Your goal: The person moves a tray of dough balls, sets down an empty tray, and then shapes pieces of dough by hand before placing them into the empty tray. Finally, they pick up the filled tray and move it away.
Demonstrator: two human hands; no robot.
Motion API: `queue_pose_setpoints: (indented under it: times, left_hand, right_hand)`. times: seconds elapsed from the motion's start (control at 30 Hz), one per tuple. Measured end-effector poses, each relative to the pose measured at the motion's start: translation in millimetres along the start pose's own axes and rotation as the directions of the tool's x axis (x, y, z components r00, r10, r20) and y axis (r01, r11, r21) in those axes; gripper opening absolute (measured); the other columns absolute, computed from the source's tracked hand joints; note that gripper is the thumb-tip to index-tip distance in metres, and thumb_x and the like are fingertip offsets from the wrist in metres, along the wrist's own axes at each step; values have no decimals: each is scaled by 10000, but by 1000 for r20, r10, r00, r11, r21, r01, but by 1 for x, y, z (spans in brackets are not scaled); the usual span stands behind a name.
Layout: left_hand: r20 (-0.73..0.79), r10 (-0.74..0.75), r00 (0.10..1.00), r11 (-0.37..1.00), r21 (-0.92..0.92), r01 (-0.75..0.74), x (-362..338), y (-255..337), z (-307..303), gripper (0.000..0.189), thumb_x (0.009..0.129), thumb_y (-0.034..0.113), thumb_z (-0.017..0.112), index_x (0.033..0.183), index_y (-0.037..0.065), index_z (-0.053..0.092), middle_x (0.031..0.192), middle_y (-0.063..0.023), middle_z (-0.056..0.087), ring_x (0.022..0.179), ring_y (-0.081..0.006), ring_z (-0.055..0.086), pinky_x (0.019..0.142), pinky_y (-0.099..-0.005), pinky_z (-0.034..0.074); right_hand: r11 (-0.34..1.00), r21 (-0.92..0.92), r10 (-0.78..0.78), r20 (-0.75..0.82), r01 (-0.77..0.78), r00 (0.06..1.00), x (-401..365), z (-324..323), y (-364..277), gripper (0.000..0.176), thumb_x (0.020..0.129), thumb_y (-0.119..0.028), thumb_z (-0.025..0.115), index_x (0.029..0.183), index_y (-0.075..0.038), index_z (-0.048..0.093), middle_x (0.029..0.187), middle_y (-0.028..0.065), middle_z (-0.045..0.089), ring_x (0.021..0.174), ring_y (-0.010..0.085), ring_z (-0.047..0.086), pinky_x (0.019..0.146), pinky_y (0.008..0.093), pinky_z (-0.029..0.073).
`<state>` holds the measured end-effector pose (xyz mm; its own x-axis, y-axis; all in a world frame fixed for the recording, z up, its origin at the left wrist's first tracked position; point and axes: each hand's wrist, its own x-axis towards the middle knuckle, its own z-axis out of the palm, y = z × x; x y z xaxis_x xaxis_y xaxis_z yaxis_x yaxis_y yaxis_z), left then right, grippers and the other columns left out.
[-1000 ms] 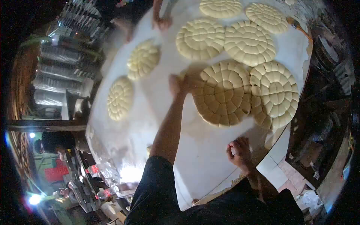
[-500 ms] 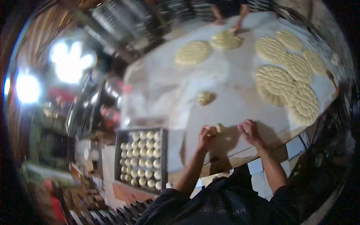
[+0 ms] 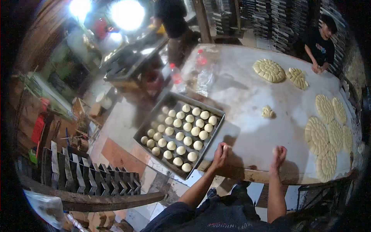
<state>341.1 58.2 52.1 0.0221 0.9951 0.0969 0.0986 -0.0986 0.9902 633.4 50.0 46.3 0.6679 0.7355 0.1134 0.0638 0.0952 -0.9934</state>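
Observation:
My left hand (image 3: pixel 221 155) is closed at the near edge of the table, beside the tray's right side. A pale bit of dough (image 3: pixel 227 147) shows at its fingertips. To the right, my right hand (image 3: pixel 278 157) is curled just above the tabletop. Its fingers hide what they hold, if anything. A small lump of dough pieces (image 3: pixel 267 112) lies on the table beyond both hands. The metal tray (image 3: pixel 219 124) on the left holds rows of round dough balls (image 3: pixel 187 127), with gaps between some.
Flattened clusters of dough pieces (image 3: pixel 317 135) cover the table's right side; another cluster (image 3: pixel 269 70) lies at the back. A co-worker (image 3: pixel 319 46) leans at the far right edge. Red-capped bottles (image 3: pixel 176 73) stand behind the tray. Another person (image 3: pixel 170 17) stands farther back.
My view has swung left, bringing the tray toward the middle. The dough piece earlier visible beside my left hand is now mostly hidden. The co-worker's hands have come off the far dough.

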Motion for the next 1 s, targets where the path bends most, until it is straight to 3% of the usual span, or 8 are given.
queue_pose_setpoints:
  times: [0.13,0.2,0.33,0.5,0.7,0.77,0.9,1.0]
  left_hand:
    - [344,261,902,716,557,-420,-24,-35,18,307,884,304,579,1070,73,498,942,-117,501,920,-308,458,835,-416,399]
    - [514,386,766,238,747,-621,-3,-46,21,373,811,330,625,1093,110,520,1090,-91,475,1031,-361,416,875,-483,373]
    - [361,362,860,430,753,-497,86,-4,55,455,701,429,728,963,86,583,1011,-97,515,980,-345,443,851,-458,393]
    - [315,130,940,730,611,-306,88,22,175,442,726,465,725,859,73,570,868,-159,569,879,-354,506,850,-442,418]
    - [662,367,654,439,496,-749,2,-4,129,247,775,138,640,1014,86,610,948,-66,600,956,-264,571,902,-408,420]
    - [617,246,747,531,560,-637,40,13,96,192,740,161,681,907,114,600,861,-36,580,850,-243,566,772,-384,426]
    - [176,260,949,532,794,-293,118,-6,138,190,727,244,695,836,108,621,865,-72,606,881,-276,565,811,-414,438]
    - [60,202,978,770,607,-196,127,58,211,160,723,189,714,821,92,633,840,-97,615,861,-288,562,775,-387,461]
  right_hand:
    - [957,-257,-133,29,136,991,23,-108,15,308,987,-307,463,1064,-9,481,1016,68,515,992,189,483,914,333,377]
    - [694,-530,-244,463,487,852,27,-161,24,328,925,-344,501,876,-20,499,939,166,481,889,320,473,882,469,368]
    - [305,-601,-307,672,739,673,94,-159,-10,288,794,-258,595,822,4,479,896,191,446,875,384,446,811,518,368]
    - [609,-520,-300,548,599,781,116,-76,-1,237,738,-204,600,756,-27,442,827,172,447,833,367,447,771,496,355]
    - [500,-43,-304,926,865,223,99,-153,-16,130,693,-79,567,787,-21,499,821,177,499,863,382,493,878,546,380]
    - [659,-333,-97,851,674,516,141,-161,-35,106,706,-49,554,794,-23,502,838,184,497,876,391,485,886,554,371]
    - [470,-466,-445,609,750,657,185,-92,-16,87,734,-46,548,776,-24,474,824,178,484,889,406,459,844,532,378]
    - [640,-433,-289,629,635,722,162,-56,-27,88,747,-55,549,776,-26,471,816,179,479,900,409,462,843,537,374]
